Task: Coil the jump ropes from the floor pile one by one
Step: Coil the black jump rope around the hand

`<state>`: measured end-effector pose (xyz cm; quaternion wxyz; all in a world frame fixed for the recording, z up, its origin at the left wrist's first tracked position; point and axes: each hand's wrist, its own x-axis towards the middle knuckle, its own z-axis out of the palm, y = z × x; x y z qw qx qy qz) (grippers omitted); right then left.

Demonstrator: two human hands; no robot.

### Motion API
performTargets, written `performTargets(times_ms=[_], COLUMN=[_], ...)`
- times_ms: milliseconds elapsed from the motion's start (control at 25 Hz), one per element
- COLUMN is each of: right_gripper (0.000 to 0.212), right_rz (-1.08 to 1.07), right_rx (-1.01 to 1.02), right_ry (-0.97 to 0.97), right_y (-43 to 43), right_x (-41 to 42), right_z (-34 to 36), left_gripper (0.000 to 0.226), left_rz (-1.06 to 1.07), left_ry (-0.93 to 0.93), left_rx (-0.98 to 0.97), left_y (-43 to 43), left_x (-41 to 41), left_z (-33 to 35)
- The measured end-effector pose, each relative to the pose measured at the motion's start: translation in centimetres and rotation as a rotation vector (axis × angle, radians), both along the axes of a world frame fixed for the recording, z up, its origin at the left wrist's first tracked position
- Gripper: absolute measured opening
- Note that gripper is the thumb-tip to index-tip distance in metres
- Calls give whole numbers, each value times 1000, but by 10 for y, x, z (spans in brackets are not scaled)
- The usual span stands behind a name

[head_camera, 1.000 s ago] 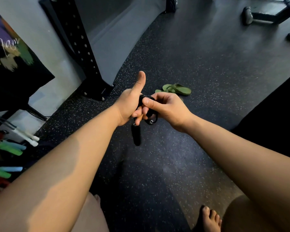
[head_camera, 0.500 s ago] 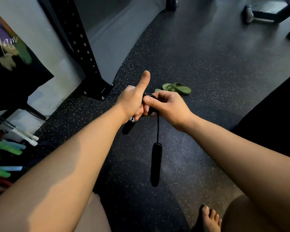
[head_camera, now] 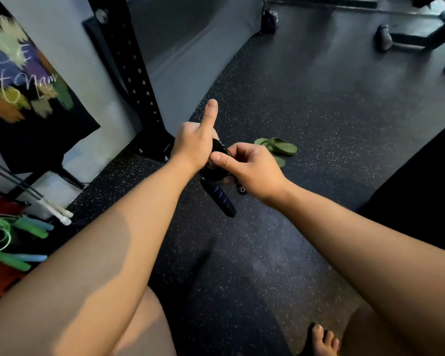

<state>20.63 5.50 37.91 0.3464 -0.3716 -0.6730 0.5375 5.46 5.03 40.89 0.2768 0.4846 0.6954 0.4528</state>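
A black jump rope (head_camera: 217, 152) is wound in loops around my left hand (head_camera: 194, 146), whose thumb sticks straight up. My right hand (head_camera: 249, 168) pinches the rope's coils against the left hand between thumb and fingers. One black handle (head_camera: 220, 199) with blue rings hangs down below both hands. The end of the second handle (head_camera: 241, 189) peeks out under my right palm. The rest of the coil is hidden between the hands.
Green jump ropes (head_camera: 0, 235) and white handles (head_camera: 62, 214) lie on the floor at the left. A black rack upright (head_camera: 131, 73) stands by the wall. Green sandals (head_camera: 278, 147) lie beyond my hands. Bench legs (head_camera: 406, 39) stand at the far right. My bare foot (head_camera: 321, 340) shows below.
The handle that dangled on a long stretch of rope has been drawn up close under my hands. The view has tilted up a little; both hands stay together.
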Motion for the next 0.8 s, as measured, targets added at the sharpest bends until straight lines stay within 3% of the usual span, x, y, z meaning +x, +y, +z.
performTargets(times_ms=[160, 320, 520, 800], right_gripper=[32, 12, 22, 20], right_rz=[88, 193, 289, 357], right_rx=[-15, -26, -41, -46], right_ry=[81, 201, 279, 305], right_y=[-11, -22, -38, -64], right_x=[2, 2, -21, -88], right_z=[3, 13, 25, 31], left_gripper=[77, 13, 29, 17], left_rz=[-153, -391, -352, -276], left_ry=[-127, -404, -555, -412], left_rx=[-72, -159, -135, -51], left_y=[-23, -56, -107, -172], left_x=[-4, -20, -46, -105], left_z=[15, 22, 31, 31])
